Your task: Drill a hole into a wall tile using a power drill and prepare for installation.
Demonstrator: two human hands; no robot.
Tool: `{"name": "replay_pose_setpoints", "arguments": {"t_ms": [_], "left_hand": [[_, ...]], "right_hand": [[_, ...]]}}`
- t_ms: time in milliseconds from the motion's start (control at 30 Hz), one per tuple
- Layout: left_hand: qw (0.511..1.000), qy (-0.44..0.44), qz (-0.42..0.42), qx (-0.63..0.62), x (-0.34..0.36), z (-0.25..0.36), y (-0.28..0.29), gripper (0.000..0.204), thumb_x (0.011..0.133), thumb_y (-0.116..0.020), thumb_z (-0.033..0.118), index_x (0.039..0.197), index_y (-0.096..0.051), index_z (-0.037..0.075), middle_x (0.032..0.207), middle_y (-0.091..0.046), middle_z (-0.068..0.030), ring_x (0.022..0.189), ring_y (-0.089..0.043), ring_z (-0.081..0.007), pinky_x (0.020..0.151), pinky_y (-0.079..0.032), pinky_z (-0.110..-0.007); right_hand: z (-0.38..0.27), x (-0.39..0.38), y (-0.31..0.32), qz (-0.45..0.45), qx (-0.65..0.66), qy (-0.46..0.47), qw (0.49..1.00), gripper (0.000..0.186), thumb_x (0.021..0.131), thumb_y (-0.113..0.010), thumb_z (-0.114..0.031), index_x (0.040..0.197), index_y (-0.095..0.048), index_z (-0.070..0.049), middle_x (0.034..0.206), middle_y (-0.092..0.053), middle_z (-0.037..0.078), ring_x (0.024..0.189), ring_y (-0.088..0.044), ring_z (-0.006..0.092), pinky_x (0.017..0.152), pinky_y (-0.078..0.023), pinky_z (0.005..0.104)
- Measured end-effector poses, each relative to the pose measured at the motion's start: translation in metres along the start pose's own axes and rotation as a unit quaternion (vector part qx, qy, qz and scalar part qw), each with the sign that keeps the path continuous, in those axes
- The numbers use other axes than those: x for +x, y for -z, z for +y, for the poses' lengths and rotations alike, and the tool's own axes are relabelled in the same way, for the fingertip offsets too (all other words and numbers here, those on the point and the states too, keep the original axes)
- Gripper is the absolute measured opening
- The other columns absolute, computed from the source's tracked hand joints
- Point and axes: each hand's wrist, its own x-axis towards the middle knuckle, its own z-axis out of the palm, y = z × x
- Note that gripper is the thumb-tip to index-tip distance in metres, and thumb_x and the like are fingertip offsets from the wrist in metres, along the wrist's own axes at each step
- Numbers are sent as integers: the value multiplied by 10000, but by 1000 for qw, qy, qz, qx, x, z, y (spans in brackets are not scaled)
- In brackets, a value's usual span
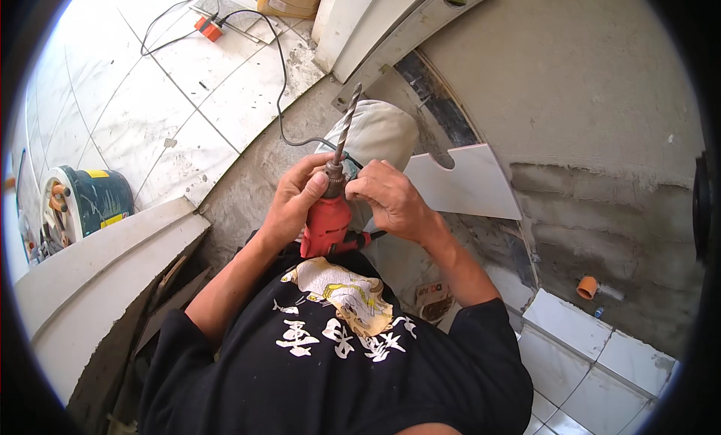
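A red power drill [324, 226] with a long spiral bit [345, 127] rests upright against my body, its bit pointing away from me. My left hand [297, 198] is closed round the drill at its metal chuck [335, 179], thumb on the chuck. My right hand [387, 198] has its fingers curled in a pinch at the chuck's right side; what they grip is hidden. Behind the bit, a pale rounded form [387, 131], perhaps my covered knee, has the dark cord crossing near it.
An orange socket block [210, 28] with cords lies on white tiles [150, 97]. A bucket of tools [90, 202] stands left, beside a curved board [90, 270]. A notched tile [458, 183] leans at the right, near an orange pipe [587, 287] and tiled ledge [571, 322].
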Motion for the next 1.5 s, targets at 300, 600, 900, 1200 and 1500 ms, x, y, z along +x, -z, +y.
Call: {"name": "replay_pose_setpoints", "arguments": {"t_ms": [300,600,900,1200,1500], "left_hand": [[998,33,-30,-34,5,3,-1,417,1076,-451,311,1372,-504,22,1260,-593,-49,1121,-546,-107,999,-428,-275],[992,-3,-63,113,14,-2,13,357,1084,-420,326,1268,-501,31,1185,-593,-58,1080,-551,-101,969,-443,-278],[990,89,-107,24,33,1,-3,537,1088,-267,507,1075,-546,49,790,-631,-57,631,-647,-145,589,-523,-271],[982,1,1,189,36,-4,-9,636,1079,-311,523,820,-598,18,694,-583,-48,655,-518,-139,618,-456,-336],[993,4,-14,117,36,-20,-9,608,1087,-322,495,798,-602,38,698,-542,17,681,-504,-96,626,-443,-287]], "right_hand": [[5,22,18,-102,-89,91,987,244,715,-607,43,916,-628,-94,768,-516,46,754,-539,250,694,-415,381],[5,48,27,-242,-160,142,946,188,713,-603,-26,875,-602,-121,729,-509,44,724,-561,230,698,-411,371],[-26,71,44,-365,-198,101,904,195,701,-636,-91,880,-568,-130,651,-541,67,651,-578,298,671,-390,401],[0,39,12,-182,-201,124,954,161,659,-655,-100,763,-538,-140,591,-523,68,525,-556,294,496,-379,416],[-14,13,-22,7,-38,-54,998,93,790,-585,1,821,-541,-75,638,-576,132,598,-626,341,523,-468,428]]}}
